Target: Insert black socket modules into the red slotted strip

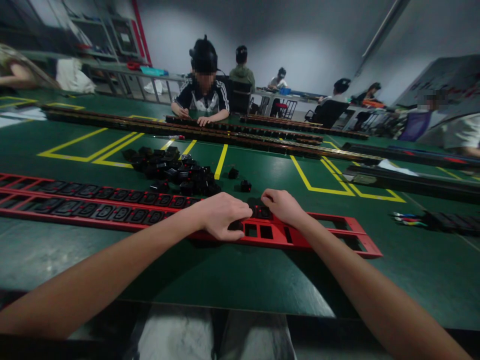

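A long red frame (277, 232) with two rows of openings lies across the table before me. Black socket modules (122, 212) fill many of its openings on the left. My left hand (225, 216) is curled over the near row, thumb and fingers around a black socket module (236, 226) at an opening. To its right, my right hand (284, 206) is closed at the far row, beside black modules (261, 212) sitting in the frame. Its fingertips are turned away, so what they hold, if anything, is hidden.
Beyond the frame lies a heap of loose black modules (180, 172), with two single ones (245, 186) to its right. Long dark rails (262, 142) cross the table farther back. A bundle of coloured wires (408, 219) lies at right. A co-worker (202, 90) sits opposite.
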The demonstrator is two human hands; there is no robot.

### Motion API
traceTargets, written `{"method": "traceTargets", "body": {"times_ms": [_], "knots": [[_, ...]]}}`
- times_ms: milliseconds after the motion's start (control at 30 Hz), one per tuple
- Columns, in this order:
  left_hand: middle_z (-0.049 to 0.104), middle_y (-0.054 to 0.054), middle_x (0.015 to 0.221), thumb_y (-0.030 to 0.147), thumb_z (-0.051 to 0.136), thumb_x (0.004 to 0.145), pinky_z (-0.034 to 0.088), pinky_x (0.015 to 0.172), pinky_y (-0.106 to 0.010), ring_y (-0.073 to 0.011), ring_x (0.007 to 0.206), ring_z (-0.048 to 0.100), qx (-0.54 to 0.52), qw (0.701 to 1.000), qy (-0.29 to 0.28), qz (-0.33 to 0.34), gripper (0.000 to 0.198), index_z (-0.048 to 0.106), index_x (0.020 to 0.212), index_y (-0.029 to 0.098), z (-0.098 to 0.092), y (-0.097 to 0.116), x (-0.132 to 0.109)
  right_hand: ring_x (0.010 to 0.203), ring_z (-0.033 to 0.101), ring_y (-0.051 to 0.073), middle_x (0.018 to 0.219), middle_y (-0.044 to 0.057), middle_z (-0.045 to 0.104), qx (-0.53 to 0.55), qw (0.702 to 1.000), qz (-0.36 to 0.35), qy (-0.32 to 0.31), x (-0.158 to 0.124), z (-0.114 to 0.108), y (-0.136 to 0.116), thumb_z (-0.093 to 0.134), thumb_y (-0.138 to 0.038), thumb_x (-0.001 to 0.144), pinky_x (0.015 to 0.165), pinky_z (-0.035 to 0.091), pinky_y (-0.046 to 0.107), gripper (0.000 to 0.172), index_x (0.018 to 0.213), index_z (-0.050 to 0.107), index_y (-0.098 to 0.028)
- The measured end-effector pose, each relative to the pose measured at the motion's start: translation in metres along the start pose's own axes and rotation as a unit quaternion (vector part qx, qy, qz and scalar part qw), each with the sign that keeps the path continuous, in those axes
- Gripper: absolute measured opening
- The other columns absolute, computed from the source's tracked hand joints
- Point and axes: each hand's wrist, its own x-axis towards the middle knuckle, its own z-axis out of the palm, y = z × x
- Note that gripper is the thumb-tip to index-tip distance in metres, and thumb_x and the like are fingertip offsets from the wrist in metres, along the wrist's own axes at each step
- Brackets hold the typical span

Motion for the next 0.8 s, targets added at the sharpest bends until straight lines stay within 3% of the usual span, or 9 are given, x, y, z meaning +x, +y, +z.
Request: {"method": "traceTargets", "body": {"times_ms": [300, 500, 633, 800], "knots": [[0.059, 0.0, 0.079, 0.045, 0.064, 0.082, 0.033, 0.055, -0.026, -0.0134, 0.063, 0.05, -0.07, 0.997, 0.029, -0.025, 0.03, 0.049, 0.088, 0.019, 0.004, -0.0056, -0.0025, 0.074, 0.06, 0.018, 0.088, 0.006, 0.072, -0.003, 1.0, -0.003, 0.001, 0.0002, 0.0004, 0.0007, 0.046, -0.028, 0.095, 0.063, 0.036, 0.026, 0.023, 0.091, 0.067, -0.021], [0.054, -0.001, 0.081, 0.04, 0.063, 0.083, 0.037, 0.059, -0.026, -0.0131, 0.068, 0.048, -0.156, 0.986, 0.054, -0.009, 0.027, 0.046, 0.08, 0.019, 0.0059, -0.0095, -0.0043, 0.075, 0.061, 0.018, 0.089, 0.006, 0.072, -0.002, 1.0, -0.001, -0.001, -0.0003, -0.0012, -0.001, 0.046, -0.028, 0.095, 0.063, 0.037, 0.027, 0.024, 0.092, 0.069, -0.021], [0.053, -0.002, 0.082, 0.034, 0.059, 0.084, 0.037, 0.059, -0.027, -0.013, 0.067, 0.047, -0.125, 0.991, 0.037, 0.002, 0.02, 0.046, 0.078, 0.019, 0.0036, -0.0065, -0.0035, 0.076, 0.062, 0.018, 0.09, 0.007, 0.073, -0.002, 1.0, -0.001, 0.002, -0.0006, -0.0014, -0.0018, 0.046, -0.028, 0.096, 0.063, 0.037, 0.026, 0.025, 0.093, 0.069, -0.02], [0.059, -0.001, 0.084, 0.042, 0.058, 0.086, 0.035, 0.057, -0.028, -0.0148, 0.068, 0.053, -0.032, 0.999, 0.003, -0.002, 0.024, 0.051, 0.082, 0.02, 0.0016, -0.0023, -0.0025, 0.075, 0.062, 0.018, 0.09, 0.006, 0.073, -0.009, 1.0, 0.006, 0.0, -0.0011, -0.001, -0.002, 0.046, -0.029, 0.096, 0.064, 0.037, 0.026, 0.025, 0.093, 0.07, -0.021]]}}
